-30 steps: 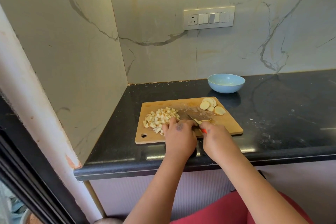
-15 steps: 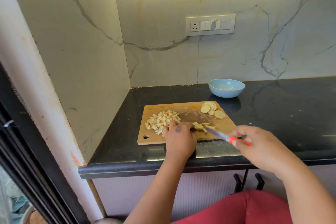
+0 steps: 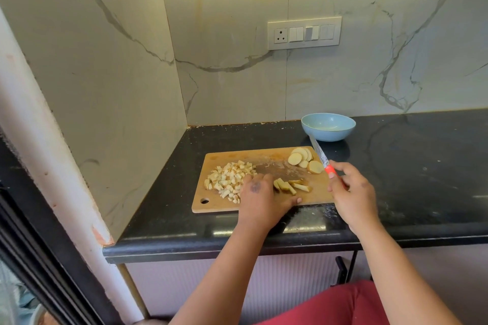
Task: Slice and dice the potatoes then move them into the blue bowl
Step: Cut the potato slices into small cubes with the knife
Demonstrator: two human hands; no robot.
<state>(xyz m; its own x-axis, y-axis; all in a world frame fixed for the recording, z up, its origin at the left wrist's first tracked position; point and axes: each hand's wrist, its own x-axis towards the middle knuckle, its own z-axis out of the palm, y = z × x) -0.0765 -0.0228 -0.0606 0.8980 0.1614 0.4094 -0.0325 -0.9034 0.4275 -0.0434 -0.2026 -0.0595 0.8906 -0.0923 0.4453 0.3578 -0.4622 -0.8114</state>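
potato strips (image 3: 291,186) beside left hand (image 3: 260,199)

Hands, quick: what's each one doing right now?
Left hand: open, resting flat on the cutting board, holding nothing.
Right hand: closed round the knife.

A home kitchen corner. A glossy black stone countertop (image 3: 412,166) meets walls clad in pale marble-look slabs with grey veins (image 3: 369,74). A white wall plate with a socket and switches (image 3: 304,33) sits above the counter. On the counter lie a rectangular wooden chopping board (image 3: 266,161) carrying cut potato pieces (image 3: 229,179), and a round light-blue bowl (image 3: 328,126). Pale ribbed cabinet fronts (image 3: 277,277) show below.
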